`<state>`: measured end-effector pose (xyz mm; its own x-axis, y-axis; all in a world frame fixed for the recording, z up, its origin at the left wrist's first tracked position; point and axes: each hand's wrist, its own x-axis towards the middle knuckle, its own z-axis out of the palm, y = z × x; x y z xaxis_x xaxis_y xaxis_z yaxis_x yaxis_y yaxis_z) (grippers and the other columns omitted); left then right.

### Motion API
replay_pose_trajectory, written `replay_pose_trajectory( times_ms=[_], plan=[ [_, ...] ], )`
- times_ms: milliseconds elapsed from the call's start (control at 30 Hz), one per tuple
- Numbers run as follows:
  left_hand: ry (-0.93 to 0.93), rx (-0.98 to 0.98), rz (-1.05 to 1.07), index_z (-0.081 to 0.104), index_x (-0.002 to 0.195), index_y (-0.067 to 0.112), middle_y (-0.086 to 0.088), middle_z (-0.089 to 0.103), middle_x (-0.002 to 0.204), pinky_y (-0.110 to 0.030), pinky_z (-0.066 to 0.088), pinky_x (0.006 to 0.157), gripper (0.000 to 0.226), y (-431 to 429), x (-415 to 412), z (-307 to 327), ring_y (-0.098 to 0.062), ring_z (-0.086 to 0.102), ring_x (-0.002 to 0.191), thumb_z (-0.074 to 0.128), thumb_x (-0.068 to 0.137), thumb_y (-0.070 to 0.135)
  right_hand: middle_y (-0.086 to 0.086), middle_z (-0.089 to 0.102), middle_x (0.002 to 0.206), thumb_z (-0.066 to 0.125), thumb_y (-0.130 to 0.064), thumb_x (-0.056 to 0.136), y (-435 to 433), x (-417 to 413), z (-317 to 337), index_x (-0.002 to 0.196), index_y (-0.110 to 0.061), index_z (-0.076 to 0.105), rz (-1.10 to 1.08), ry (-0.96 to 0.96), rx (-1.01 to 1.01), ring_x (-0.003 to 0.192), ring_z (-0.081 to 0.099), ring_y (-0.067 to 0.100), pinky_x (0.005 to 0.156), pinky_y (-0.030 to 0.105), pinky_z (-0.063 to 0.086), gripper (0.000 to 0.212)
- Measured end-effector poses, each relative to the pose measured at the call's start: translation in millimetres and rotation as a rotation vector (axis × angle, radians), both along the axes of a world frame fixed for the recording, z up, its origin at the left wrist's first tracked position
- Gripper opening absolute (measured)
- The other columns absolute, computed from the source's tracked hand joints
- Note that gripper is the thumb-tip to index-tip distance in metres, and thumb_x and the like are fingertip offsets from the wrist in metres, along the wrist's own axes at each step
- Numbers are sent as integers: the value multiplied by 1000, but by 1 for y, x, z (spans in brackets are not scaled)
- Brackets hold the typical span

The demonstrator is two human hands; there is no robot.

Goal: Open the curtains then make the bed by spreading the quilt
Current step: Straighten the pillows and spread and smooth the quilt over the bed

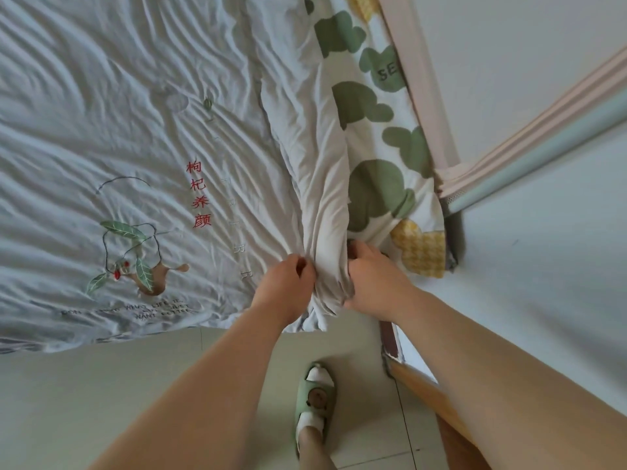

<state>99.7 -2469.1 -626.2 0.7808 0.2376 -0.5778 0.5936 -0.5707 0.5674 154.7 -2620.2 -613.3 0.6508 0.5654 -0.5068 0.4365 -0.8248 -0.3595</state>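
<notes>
pale floor tiles below, left hand and right hand both grip the bunched quilt edge, arms outstretched.

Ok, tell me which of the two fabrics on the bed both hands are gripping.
The pale grey quilt, bunched into a ridge between left hand and right hand; the sheet beside it carries green patches.

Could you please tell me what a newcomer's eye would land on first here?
Both hands at centre, the left hand and right hand, grip a bunched fold of the pale quilt. Red embroidered characters sit left of it, and a green-blotched sheet lies to its right.
</notes>
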Motion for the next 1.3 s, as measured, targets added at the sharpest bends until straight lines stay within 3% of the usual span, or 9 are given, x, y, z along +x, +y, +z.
replay_pose_trajectory(
  times_ms=[100, 167, 200, 333, 533, 700, 1000, 1133, 1300],
  plan=[
    [38, -44, -50, 55, 95, 12, -1, 62, 90, -38, 49, 76, 13, 2, -9, -4, -23, 58, 82, 47, 88, 19, 6, 52, 131, 68, -24, 80, 8, -1, 2, 124, -9, 59, 53, -47, 7, 123, 43, 26, 101, 34, 39, 47],
    [62, -35, -126, 53, 98, 17, 2, 59, 97, -39, 50, 80, 16, 6, -19, -10, -23, 57, 90, 54, 82, 19, 3, 64, 105, 66, -20, 80, 11, -7, 5, 107, -12, 65, -49, 89, 58, 106, 57, 24, 83, 27, 45, 27],
    [77, -19, -184, 50, 103, 20, 3, 56, 104, -38, 49, 82, 26, 8, -24, -13, -22, 56, 96, 58, 79, 21, -2, 62, 87, 65, -18, 81, 11, -10, 8, 90, -17, 63, -107, 146, 54, 90, 61, 22, 70, 23, 43, 10],
    [104, -18, -261, 35, 135, 29, 6, 44, 130, -43, 47, 95, 82, 12, -47, -22, -22, 47, 119, 73, 64, 41, -3, 48, 60, 64, -22, 82, 13, -18, 17, 64, -23, 44, -333, 341, 34, 56, 49, 11, 50, 22, 33, 27],
    [-62, -30, -113, 61, 97, 16, 3, 63, 94, -30, 44, 75, 19, 4, -49, 3, -19, 58, 91, 65, 84, 29, 2, 58, 75, 60, -24, 83, 15, -10, 41, 81, -17, 57, -366, 407, -16, 70, 56, 18, 57, 27, 43, 8],
    [-104, -142, -180, 63, 73, 15, 3, 58, 65, -36, 50, 69, 18, -18, -38, 29, -20, 56, 70, 60, 84, 29, 7, 57, 77, 55, -23, 84, -8, -1, 57, 84, -12, 58, -383, 403, -221, 68, 54, 21, 57, 28, 40, 12],
    [-53, -154, -246, 65, 113, 23, 4, 66, 115, -35, 49, 94, 28, -44, -15, 17, -18, 59, 105, 46, 94, 17, 7, 57, 87, 51, -23, 88, -54, 5, 33, 91, -9, 60, -411, 189, -520, 88, 59, 28, 88, 39, 51, 17],
    [-40, -24, -187, 63, 116, 22, 2, 65, 116, -33, 50, 90, 30, -14, -15, 8, -20, 60, 102, 46, 92, 16, 5, 57, 87, 46, -12, 91, -47, -3, 23, 86, -9, 55, -424, 143, -587, 84, 56, 26, 79, 35, 48, 10],
    [-121, 248, -49, 59, 121, 21, -3, 58, 123, -38, 48, 88, 34, 30, 1, 6, -25, 57, 106, 47, 90, 15, 3, 60, 89, 64, -34, 80, -24, 15, 23, 103, -13, 57, -507, 141, -287, 89, 60, 26, 81, 34, 50, 33]
  ],
)
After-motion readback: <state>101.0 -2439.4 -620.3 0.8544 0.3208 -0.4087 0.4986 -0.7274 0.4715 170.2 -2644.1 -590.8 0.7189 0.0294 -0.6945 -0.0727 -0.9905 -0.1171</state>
